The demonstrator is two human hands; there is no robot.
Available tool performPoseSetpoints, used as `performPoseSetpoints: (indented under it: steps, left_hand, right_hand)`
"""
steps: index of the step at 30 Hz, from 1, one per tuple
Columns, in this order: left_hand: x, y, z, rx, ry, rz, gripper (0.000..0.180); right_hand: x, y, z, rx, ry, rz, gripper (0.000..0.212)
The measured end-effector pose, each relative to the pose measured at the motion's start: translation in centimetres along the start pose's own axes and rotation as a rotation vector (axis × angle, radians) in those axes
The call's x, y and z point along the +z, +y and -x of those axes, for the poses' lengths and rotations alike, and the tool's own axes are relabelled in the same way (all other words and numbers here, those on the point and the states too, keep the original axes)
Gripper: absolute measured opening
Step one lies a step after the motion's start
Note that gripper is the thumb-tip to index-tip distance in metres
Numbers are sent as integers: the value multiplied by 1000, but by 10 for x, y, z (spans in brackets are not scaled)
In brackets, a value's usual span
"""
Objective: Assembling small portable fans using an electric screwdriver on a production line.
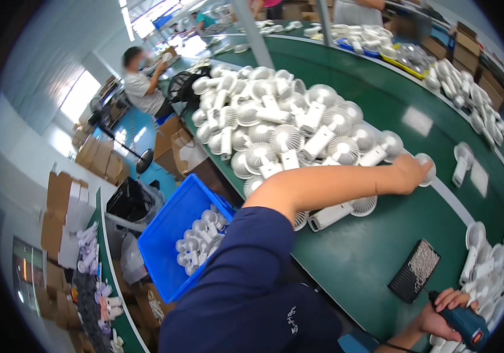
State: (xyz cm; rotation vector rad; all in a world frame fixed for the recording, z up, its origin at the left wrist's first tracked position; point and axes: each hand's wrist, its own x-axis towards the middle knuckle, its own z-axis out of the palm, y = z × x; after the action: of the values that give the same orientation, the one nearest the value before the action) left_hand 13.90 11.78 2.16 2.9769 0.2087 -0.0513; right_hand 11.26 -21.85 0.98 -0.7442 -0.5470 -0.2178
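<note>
My left arm reaches across to the right, and my left hand [410, 175] is closed on a white handheld fan [425, 170] whose round grille shows past the fingers. At the lower right my right hand [443, 317] grips a teal and black electric screwdriver [464, 323], its thin bit toward a black tray of small screws [420, 265]. A big heap of white handheld fans [284, 139] covers the bench beyond my left forearm. More fans and pale fan parts [484, 262] lie beside the screwdriver, partly hidden by my right hand.
The green bench [346, 262] has a moving-belt-like strip beyond a pale divider. A blue bin [161, 235] with small fans stands left of my arm. One fan [463, 162] lies across the divider. Cardboard boxes [102, 159] and a seated person [143, 85] are farther off.
</note>
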Motion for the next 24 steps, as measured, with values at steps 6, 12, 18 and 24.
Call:
performPoseSetpoints:
  steps: [6,12,18,24]
  left_hand:
    - [-14,8,94,-86,39,187,78]
    - [-8,68,159,-157,-106,255,64]
    - [-9,90,191,26,262,461,55]
    - [12,97,177,387,297,725,30]
  right_hand:
    - [74,13,7,110,-69,-277,79]
    - [67,10,1,108,-162,-185,82]
    - [73,5,8,269,-57,-271,71]
    - [78,4,8,344,-111,-392,62]
